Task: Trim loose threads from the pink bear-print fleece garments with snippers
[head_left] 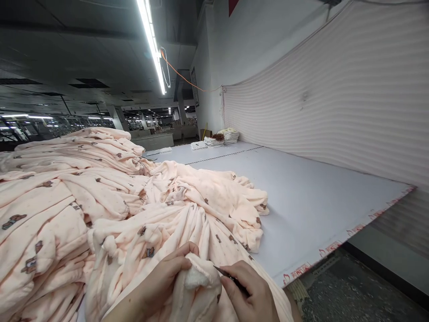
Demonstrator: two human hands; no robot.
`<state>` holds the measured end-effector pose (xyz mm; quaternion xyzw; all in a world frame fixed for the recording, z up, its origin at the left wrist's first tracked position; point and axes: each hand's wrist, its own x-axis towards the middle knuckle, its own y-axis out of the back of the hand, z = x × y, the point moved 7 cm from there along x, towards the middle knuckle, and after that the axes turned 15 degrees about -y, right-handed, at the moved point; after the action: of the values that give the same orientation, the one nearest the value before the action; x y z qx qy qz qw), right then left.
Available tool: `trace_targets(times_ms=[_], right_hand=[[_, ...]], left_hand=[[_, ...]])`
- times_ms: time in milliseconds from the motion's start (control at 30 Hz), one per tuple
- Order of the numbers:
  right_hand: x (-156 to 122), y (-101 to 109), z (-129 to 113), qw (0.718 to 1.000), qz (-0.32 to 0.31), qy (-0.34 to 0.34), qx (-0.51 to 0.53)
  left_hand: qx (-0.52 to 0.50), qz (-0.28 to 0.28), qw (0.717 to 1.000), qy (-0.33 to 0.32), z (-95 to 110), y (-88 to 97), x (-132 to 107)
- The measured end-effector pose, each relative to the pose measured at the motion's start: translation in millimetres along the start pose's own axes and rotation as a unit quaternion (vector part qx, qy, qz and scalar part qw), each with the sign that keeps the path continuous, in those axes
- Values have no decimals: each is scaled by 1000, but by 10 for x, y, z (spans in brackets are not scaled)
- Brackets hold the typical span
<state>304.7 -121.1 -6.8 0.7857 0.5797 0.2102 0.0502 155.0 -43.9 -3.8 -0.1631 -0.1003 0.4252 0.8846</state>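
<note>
My left hand [181, 268] pinches the edge of a pale pink fleece garment [201, 278], its whitish inner side turned outward near the fingertips. Held in my right hand [250, 286] is a small black pointed tool [238, 282], its thin tip against the folded edge just right of my left fingers. The fingers cover most of the tool, so its exact kind is hidden. The garment spreads forward from my hands in loose folds, printed with little brown bears.
More pink printed fleece garments [43, 214] are heaped on the left and ahead. The pale tabletop [301, 201] runs to the right, its near edge marked with red-printed tape. Folded white stacks [229, 135] stand at the far end, beside a hanging striped sheet [318, 103].
</note>
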Motion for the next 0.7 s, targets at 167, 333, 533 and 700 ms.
trace_targets(times_ms=[167,333,533,700], right_hand=[[-66,-18,76,1000,-21,9,2],[-80,-43,63,999,15,4,32],[-75,-375,450,973,-70,-156,156],[-129,-394,553,967,-19,-174,186]], left_hand=[[8,25,1000,7,-16,9,-8],[12,22,1000,8,-50,11,-2],[1,-34,999,14,84,-103,-61],[480,-111,862,-114,232,-270,-243]])
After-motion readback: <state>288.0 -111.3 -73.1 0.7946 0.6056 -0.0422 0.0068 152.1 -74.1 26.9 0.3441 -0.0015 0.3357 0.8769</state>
